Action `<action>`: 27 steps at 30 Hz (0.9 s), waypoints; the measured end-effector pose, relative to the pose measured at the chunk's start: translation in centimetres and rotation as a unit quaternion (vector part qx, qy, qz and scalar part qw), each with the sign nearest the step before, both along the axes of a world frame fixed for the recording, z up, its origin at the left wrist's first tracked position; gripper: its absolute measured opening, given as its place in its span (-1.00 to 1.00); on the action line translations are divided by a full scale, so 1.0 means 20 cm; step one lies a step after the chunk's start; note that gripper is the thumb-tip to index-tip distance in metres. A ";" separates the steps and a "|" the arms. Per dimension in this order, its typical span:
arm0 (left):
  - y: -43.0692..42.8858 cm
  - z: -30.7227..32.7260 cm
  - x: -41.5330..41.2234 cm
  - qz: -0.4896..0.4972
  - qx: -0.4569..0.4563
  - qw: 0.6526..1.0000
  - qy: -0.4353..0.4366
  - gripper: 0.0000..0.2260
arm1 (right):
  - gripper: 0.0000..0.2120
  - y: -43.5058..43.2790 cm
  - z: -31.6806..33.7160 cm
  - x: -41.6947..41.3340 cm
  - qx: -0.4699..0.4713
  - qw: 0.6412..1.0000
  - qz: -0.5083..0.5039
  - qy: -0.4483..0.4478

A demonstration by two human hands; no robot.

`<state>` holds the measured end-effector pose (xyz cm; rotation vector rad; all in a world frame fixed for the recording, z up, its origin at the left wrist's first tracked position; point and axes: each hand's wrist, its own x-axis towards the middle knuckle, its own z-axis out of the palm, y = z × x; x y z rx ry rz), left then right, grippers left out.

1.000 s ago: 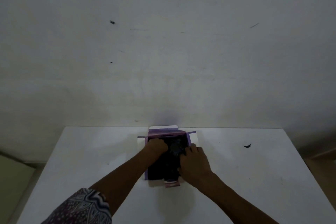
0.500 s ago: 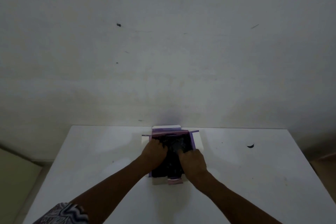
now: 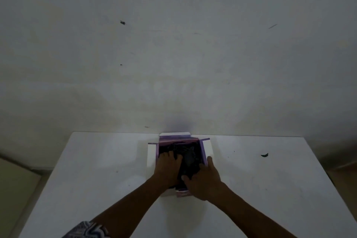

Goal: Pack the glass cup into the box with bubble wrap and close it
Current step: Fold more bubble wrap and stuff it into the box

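One white worktop (image 3: 81, 179) fills the lower half of the view, and at its twelve o'clock edge sits one box (image 3: 203, 149), purple inside, white flaps splayed open to nine, twelve and three o'clock. Inside lies one dark crinkled mass, the bubble wrap (image 3: 188, 157) by the look of it. The glass cup itself can't be made out; judging by the task, it is bundled in there.

Two hands are at work. The left hand (image 3: 168, 168) reaches into the nine o'clock side, fingers spread flat and pressing on the wrap. The right hand (image 3: 204, 179) sits at the box's five o'clock corner, fingers loosely splayed against the wall and the wrap's edge, pinching nothing that shows.

This looks like the tucking-down step. To do it well, press evenly with flat palms, never hard on one spot over glass, and get every fold below the rim so the flaps can fold shut.

One small dark scrap (image 3: 264, 155) lies well apart at three o'clock. One patterned sleeve (image 3: 87, 231) shows at seven o'clock.
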<state>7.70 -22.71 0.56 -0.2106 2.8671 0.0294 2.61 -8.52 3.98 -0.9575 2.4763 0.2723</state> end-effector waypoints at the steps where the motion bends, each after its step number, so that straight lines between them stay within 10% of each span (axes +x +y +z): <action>1: 0.00 0.00 0.00 -0.001 -0.001 1.000 0.002 -0.40 | -0.39 0.00 -0.01 0.02 -0.017 0.999 -0.021 -0.031; 10: -0.01 0.06 -0.07 0.036 0.093 0.995 -0.030 -0.06 | -0.48 0.02 0.03 -0.11 0.017 0.986 0.010 -0.167; 14: 0.07 0.02 -0.09 0.000 0.016 0.997 -0.082 -0.08 | -0.77 0.01 0.11 -0.15 -0.043 0.991 0.125 0.035; 21: 0.10 0.06 -0.15 -0.023 -0.028 0.990 -0.138 -0.22 | -0.51 -0.03 -0.02 -0.24 -0.029 0.989 0.090 0.117; 27: 0.05 -0.01 -0.07 0.165 0.201 0.965 -0.024 -0.26 | -0.53 -0.09 -0.11 -0.27 -0.022 0.994 0.038 0.096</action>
